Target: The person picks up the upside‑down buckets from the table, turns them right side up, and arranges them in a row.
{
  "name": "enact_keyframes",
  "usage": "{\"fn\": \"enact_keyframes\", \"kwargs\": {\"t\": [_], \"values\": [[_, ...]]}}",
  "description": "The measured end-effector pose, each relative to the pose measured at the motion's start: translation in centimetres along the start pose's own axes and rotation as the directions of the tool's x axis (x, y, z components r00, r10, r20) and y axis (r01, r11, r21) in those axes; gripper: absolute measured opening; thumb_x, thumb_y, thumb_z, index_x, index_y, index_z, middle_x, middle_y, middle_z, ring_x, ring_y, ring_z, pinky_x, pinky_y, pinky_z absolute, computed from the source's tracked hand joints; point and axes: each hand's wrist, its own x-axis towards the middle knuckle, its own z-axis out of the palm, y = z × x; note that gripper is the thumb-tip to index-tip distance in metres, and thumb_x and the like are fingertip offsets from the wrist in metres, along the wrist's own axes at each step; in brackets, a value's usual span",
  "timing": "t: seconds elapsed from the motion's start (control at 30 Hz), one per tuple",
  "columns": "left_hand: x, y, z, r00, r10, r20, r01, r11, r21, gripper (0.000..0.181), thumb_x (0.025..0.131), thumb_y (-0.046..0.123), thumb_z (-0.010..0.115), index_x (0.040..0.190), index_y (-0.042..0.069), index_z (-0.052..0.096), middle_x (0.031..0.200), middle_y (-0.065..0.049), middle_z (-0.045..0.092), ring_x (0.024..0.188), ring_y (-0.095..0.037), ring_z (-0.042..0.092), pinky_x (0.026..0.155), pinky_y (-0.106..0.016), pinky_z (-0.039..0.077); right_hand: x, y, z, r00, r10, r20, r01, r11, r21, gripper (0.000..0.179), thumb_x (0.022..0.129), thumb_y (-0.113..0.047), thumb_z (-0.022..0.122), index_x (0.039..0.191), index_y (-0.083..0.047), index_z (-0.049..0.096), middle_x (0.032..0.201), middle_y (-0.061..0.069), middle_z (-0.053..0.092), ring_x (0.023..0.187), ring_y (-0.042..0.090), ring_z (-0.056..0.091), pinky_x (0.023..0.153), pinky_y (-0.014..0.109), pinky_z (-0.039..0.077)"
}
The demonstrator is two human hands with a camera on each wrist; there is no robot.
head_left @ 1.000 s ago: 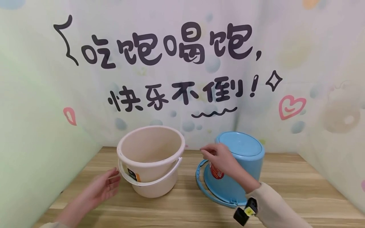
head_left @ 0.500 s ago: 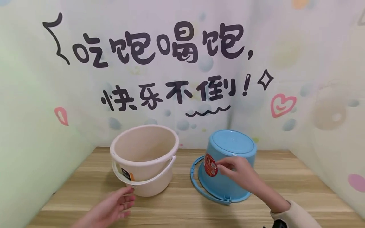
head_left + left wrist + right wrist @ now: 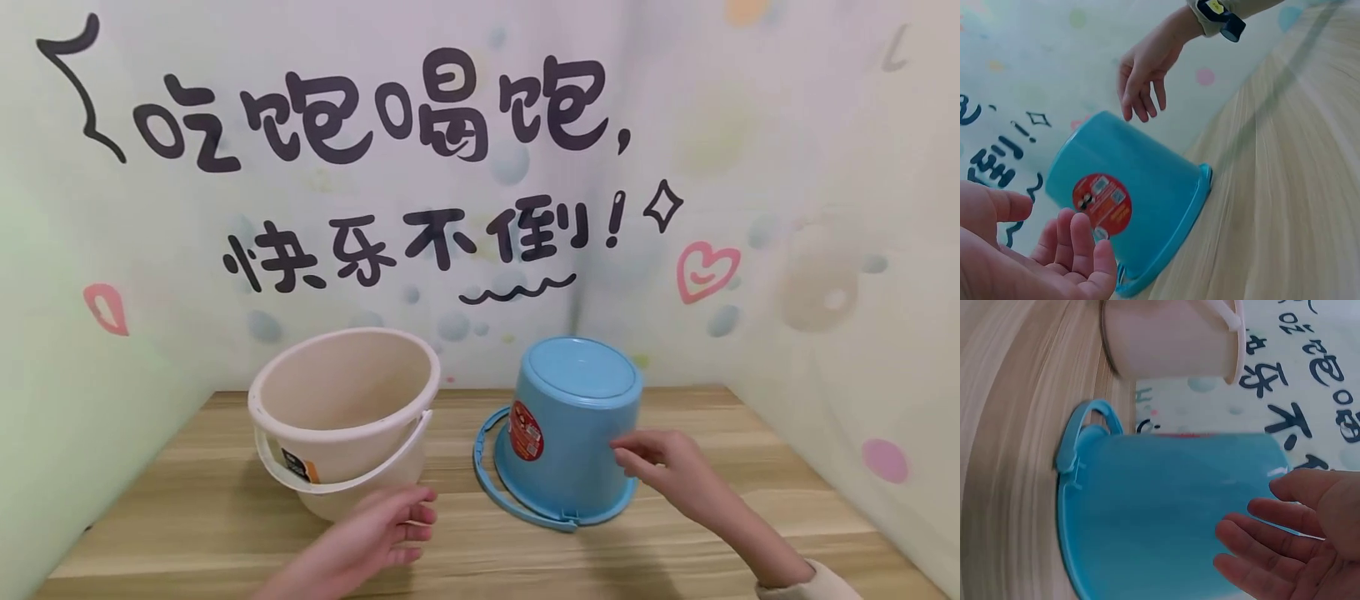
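A blue bucket [image 3: 573, 425] stands upside down on the wooden table [image 3: 675, 533], its handle lying flat; a red sticker [image 3: 526, 431] faces me. The blue bucket [image 3: 1129, 187] [image 3: 1166, 512] fills both wrist views. My right hand [image 3: 660, 467] is open beside its right wall, fingertips close to it or just touching. A cream bucket [image 3: 341, 417] stands upright to the left, handle hanging down in front. My left hand [image 3: 390, 529] is open, palm up, just in front of the cream bucket and holds nothing. In the left wrist view, the right hand [image 3: 1144, 81] hovers over the blue bucket.
Printed backdrop walls [image 3: 420, 167] with black lettering close in the table at the back and both sides. Bare wood lies in front of and to the right of the buckets.
My right hand has moved from the blue bucket's left front to its right side. My left hand has slid right, from left of the cream bucket to its front. The view shifted left.
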Motion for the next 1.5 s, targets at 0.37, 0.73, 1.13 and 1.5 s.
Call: {"fn": "enact_keyframes", "kwargs": {"t": [0.37,0.73,1.13,1.5], "values": [[5.3,-0.1,3.7,0.999,0.05,0.009,-0.051,0.97,0.239,0.033,0.092,0.026,0.053,0.109,-0.001,0.05,0.09,-0.005,0.055,0.083,-0.017,0.053,0.075,-0.037,0.045,0.4,3.8,-0.6,0.997,0.068,0.038,-0.07,0.996,0.056,0.028,0.091,-0.015,0.057,0.104,0.009,0.062,0.087,0.013,0.066,0.073,0.02,0.064,0.06,0.029,0.052],[9.7,-0.6,2.8,0.978,0.173,0.118,-0.207,0.694,0.69,0.021,0.088,0.019,0.061,0.1,0.005,0.052,0.092,-0.005,0.053,0.087,-0.02,0.05,0.072,-0.032,0.044,2.9,7.9,-0.8,0.956,0.243,0.167,-0.269,0.951,0.152,0.036,0.091,-0.014,0.055,0.11,0.017,0.053,0.084,0.014,0.064,0.075,0.026,0.063,0.061,0.038,0.053],[13.1,-1.1,3.0,0.952,0.078,0.296,-0.303,0.108,0.947,0.031,0.072,0.026,0.078,0.096,0.015,0.064,0.097,0.007,0.055,0.095,-0.011,0.049,0.086,-0.031,0.04,5.0,10.5,0.0,0.878,0.449,0.166,-0.463,0.885,0.055,0.028,0.09,-0.01,0.055,0.103,0.014,0.058,0.079,0.012,0.063,0.072,0.025,0.063,0.06,0.04,0.053],[14.6,-1.8,3.4,0.947,0.037,0.318,-0.319,0.028,0.947,0.021,0.071,0.017,0.079,0.088,0.02,0.067,0.089,0.01,0.052,0.085,-0.005,0.047,0.078,-0.022,0.041,5.6,11.7,0.6,0.83,0.534,0.16,-0.546,0.837,0.037,0.017,0.084,0.002,0.055,0.092,0.017,0.06,0.068,0.013,0.063,0.061,0.021,0.064,0.058,0.034,0.053]]}}
